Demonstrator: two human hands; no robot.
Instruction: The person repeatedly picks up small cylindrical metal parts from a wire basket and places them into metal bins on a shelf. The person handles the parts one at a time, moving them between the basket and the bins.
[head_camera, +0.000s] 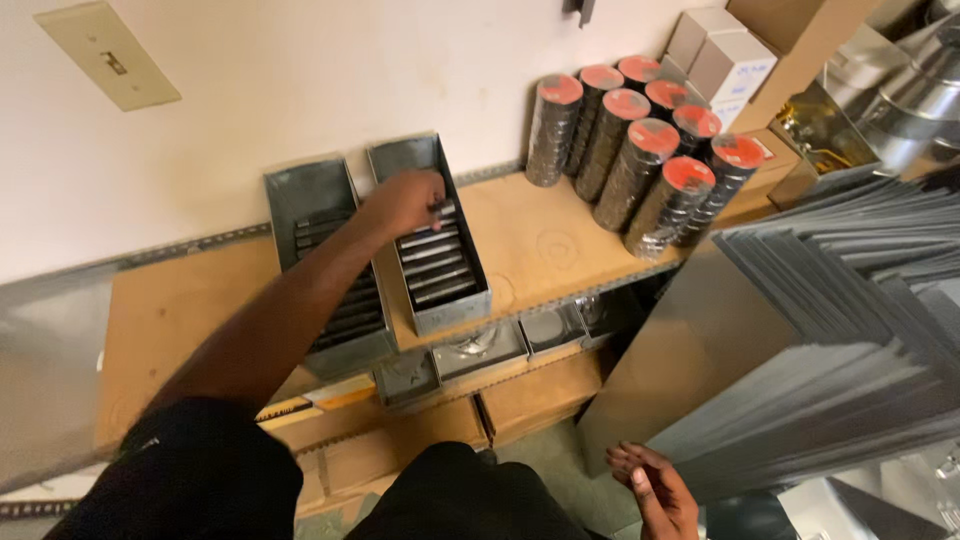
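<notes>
Head view looks down on the right hand, nearest the camera at the bottom edge, hanging open with fingers loosely spread and empty, just beside a leaning stack of grey sheet-metal panels. Farther out, the left hand reaches across a wooden shelf into the right of two grey metal bins, fingertips pinched on one of the flat metal pieces filed on edge near the bin's back end; whether the pinch is fully closed cannot be told. Those pieces look stiff, thin and fairly weighty for their size, probably sharp-edged, so the top edge is the sensible hold. The second bin sits touching on the left. Bare room lies on the shelf between the bins and the rolls of dark tape with orange caps at the shelf's back right corner, against the wall.
</notes>
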